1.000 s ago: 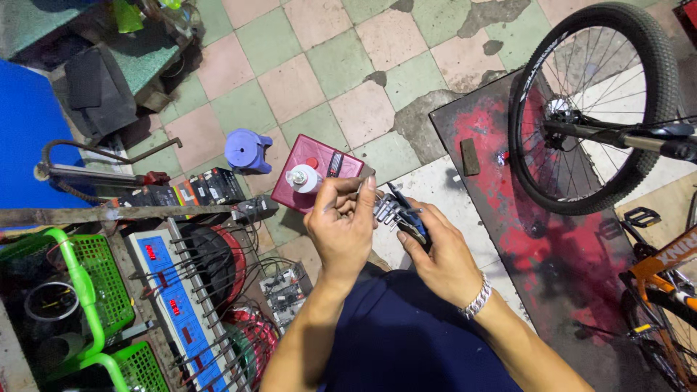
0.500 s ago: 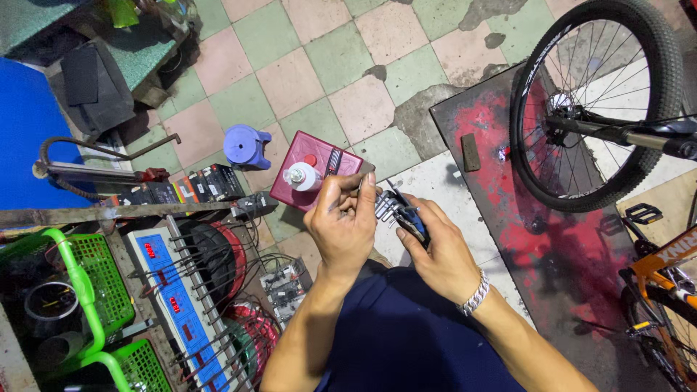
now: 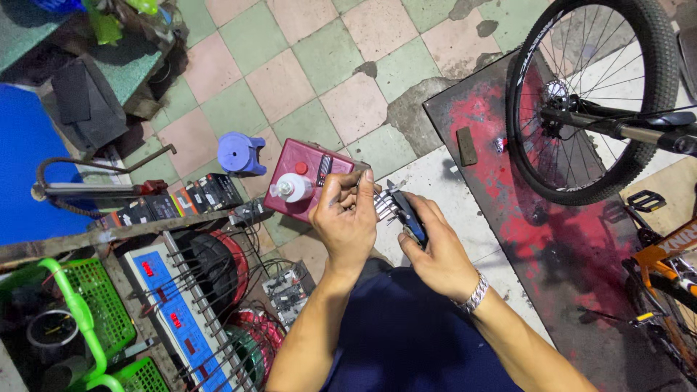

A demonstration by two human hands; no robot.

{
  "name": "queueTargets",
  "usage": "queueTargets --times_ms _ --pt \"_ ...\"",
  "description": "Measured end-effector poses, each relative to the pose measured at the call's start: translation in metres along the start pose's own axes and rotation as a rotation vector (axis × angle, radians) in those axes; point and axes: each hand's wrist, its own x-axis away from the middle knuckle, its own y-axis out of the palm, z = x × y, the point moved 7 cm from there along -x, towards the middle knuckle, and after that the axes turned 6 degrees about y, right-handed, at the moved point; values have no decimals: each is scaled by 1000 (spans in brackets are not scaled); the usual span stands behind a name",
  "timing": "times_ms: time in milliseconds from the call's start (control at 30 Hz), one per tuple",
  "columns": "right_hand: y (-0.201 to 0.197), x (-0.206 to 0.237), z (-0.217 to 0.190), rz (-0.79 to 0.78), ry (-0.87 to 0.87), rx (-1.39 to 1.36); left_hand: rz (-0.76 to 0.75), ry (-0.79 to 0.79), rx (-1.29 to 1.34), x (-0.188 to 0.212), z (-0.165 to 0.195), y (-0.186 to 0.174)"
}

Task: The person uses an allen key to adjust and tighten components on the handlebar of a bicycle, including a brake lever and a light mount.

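Hands: two; left hand [image 3: 347,221] pinches a thin metal pin, right hand [image 3: 438,250] closed round blue-handled pliers [image 3: 406,212].
Wheels: one bicycle wheel [image 3: 592,98].
Floor: pink-green tiles [image 3: 305,80]; red box [image 3: 308,185], one purple stool [image 3: 239,154].

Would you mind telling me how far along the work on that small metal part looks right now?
Done: nothing shows as finished; the bicycle wheel stands apart on the red-stained mat, untouched. In hand: the right hand grips dark-handled pliers against a small silvery part, which the left hand steadies. Left: the part is not yet freed or set down; its exact state is too small to tell.
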Motion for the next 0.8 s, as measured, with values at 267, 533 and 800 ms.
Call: queueTargets --times_ms 267,533,800 --pt "-43 -36 24 -40 10 -69 -2 17 -77 -23 1 55" --pt "-77 -81 82 -383 335 -708 -226 -217 54 -63 -35 112" --pt "-99 -111 97 -417 357 -978 -327 -42 -349 -85 -18 160"
